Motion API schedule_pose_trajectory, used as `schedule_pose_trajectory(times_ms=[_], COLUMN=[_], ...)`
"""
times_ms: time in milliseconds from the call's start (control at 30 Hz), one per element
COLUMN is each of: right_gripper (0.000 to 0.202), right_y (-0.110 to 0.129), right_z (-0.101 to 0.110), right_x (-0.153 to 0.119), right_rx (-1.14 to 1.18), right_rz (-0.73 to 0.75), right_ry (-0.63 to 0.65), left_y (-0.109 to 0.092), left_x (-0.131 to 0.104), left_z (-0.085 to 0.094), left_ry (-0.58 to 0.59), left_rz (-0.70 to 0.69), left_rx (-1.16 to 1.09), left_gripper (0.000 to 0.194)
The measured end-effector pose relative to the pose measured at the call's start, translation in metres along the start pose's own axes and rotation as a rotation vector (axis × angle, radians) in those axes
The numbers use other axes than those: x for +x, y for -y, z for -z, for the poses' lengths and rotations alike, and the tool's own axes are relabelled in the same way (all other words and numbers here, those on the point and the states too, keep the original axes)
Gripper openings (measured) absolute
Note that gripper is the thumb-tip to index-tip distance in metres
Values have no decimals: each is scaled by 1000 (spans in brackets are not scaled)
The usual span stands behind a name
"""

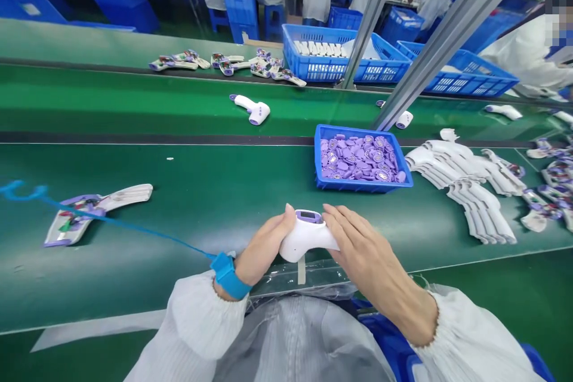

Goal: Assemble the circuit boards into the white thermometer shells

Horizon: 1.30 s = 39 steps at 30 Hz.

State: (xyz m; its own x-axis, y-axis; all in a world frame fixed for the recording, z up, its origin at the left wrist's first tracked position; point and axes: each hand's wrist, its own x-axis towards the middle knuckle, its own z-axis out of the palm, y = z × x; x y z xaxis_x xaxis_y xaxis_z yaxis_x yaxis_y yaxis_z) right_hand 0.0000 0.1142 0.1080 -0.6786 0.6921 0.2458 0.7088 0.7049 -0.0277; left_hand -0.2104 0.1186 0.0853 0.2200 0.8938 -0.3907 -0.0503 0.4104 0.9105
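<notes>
"Head view: what do the person's hands have?"

"One white handheld device (298,245) with a purple-framed display. It is between the hands, by the near edge of the tabletop (210,197); whether it rests there or is lifted is hard to say."

"And each hand?"

"The left hand (264,245) grips the display end, thumb against its side, other fingers mostly hidden. The right hand (358,245) lies over the handle, fingers straight and together. Its thumb is out of sight, so how firmly it holds cannot be told."

"What could go wrong?"

"The shell looks smooth, so a loose grip might let it slip over the near edge, where clear plastic film (322,274) lies beneath the hands."

"Anything on the left?"

"A blue cord (147,231) runs from the wristband (230,276) across an opened device half (85,218) towards the tabletop's left side. Contact is unclear, but a sharp pull of that wrist could catch its exposed parts."

"And on the right?"

"A careless forward reach could jolt the blue tray (362,186) near the tabletop's far edge, spilling its purple pieces (358,158), or topple the nested white shells (486,212) beside it."
</notes>
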Motion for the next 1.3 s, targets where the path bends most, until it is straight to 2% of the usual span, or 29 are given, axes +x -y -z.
schedule_pose_trajectory(times_ms=[67,167,267,333,400,500,567,667,800,867,1000,1067,1167,1200,1300], right_gripper=[44,52,49,41,35,36,44,53,55,55,56,56,53,53,55], right_y=[3,-1,-8,-8,-1,20,33,41,34,29,20,18,22,25,34], right_z=[-5,-5,3,6,3,-13,-25,-36,-36,-34,-26,-23,-22,-22,-24], right_x=[5,9,11,16,27,51,66,79,87,89,86,82,78,77,77], right_rx=[14,137,546,868,995,806,664,546,538,633,832,886,895,863,753], right_rz=[-2,-91,-240,-309,-391,-600,-672,-642,-615,-680,-888,-918,-861,-843,-801], right_ry=[21,90,290,336,215,-43,-124,-211,-403,-439,-513,-507,-379,-378,-485], left_y=[1,1,0,-1,-2,-5,-6,-6,-6,-7,-15,-17,-16,-14,-8], left_x=[0,-1,-3,-4,-3,1,2,2,4,5,4,2,1,1,2], left_z=[2,4,2,-2,-6,-11,-11,-12,-15,-14,-6,-4,-7,-10,-17], left_ry=[68,136,152,158,96,-46,-18,42,-77,-79,-25,-14,-27,-50,-120], left_rz=[-32,-104,-176,-223,-280,-299,-252,-233,-268,-292,-268,-256,-265,-283,-371], left_rx=[-3,127,261,310,383,544,686,861,963,916,644,609,697,762,994], left_gripper=[58,48,39,35,35,31,18,11,25,26,34,39,33,28,22])
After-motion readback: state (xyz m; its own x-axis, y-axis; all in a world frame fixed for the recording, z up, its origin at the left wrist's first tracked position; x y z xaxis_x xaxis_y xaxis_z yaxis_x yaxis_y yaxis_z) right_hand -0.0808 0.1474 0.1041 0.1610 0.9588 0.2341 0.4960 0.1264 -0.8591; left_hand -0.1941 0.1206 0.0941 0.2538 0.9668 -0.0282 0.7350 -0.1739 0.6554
